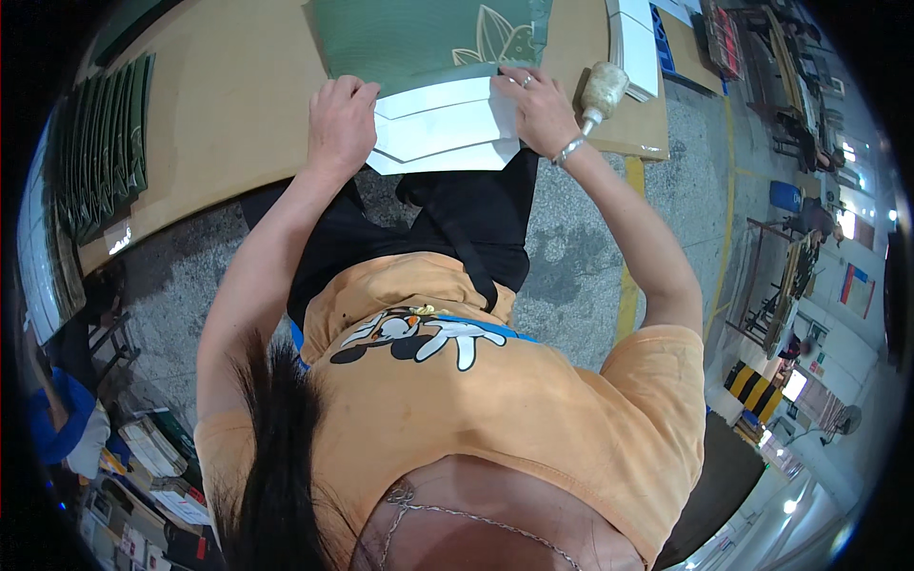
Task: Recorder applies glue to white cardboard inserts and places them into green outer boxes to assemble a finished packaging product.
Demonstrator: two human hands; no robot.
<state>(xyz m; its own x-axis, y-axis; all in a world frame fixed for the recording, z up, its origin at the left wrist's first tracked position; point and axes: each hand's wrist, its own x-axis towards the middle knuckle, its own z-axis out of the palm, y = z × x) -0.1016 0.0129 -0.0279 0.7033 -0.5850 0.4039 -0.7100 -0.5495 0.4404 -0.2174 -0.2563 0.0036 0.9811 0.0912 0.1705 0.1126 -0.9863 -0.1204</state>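
A green paper bag (419,33) with a pale leaf outline lies at the table's front edge. Its near end is folded into a white, angular bottom panel (443,124) that reaches past the edge above my lap. My left hand (343,124) is closed at the panel's left side, fingers curled at the fold; its fingertips are partly hidden. Opposite it, my right hand (541,112) pinches the upper right corner of the fold. Just right of that hand lies a squeeze bottle (605,90) with a smeared, brownish-white body, its nozzle pointing toward me.
The brown tabletop (228,105) runs under the work. A row of green folded bags (105,143) stands at its left end. White folded sheets (633,48) are stacked at the far right, beside a blue crate (671,43). A person in blue (62,419) is at lower left.
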